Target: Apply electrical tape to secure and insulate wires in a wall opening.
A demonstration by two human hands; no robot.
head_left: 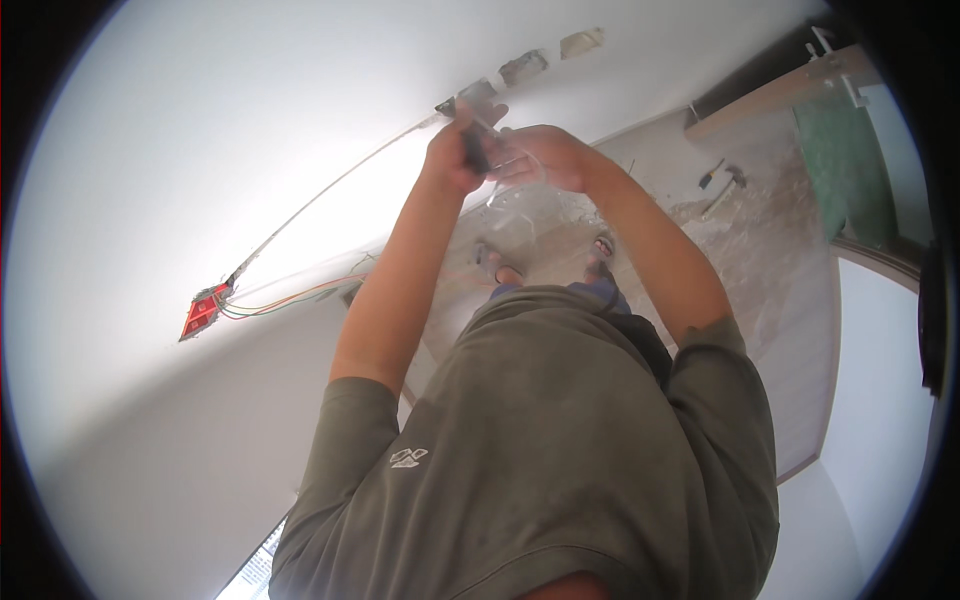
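Observation:
Both my hands are raised close to the white wall [300,150], near a row of rough cut-outs. My left hand [450,158] is closed around a short dark object [474,152] whose kind I cannot make out. Just to its right, my right hand [550,155] has its fingers stretched toward the left hand, and they are blurred. Loops of a thin, whitish, see-through cord [541,170] hang around the right hand's fingers and below them. Whether those fingers grip the cord is unclear.
Beyond my hands is a cut-out [524,68] in the wall. A narrow groove [330,190] slopes to a red junction box [205,311] with coloured wires [262,312]. On the dusty floor lie a hammer [736,177] and a dark-handled tool [707,180]. Green sheeting [830,160] hangs at right.

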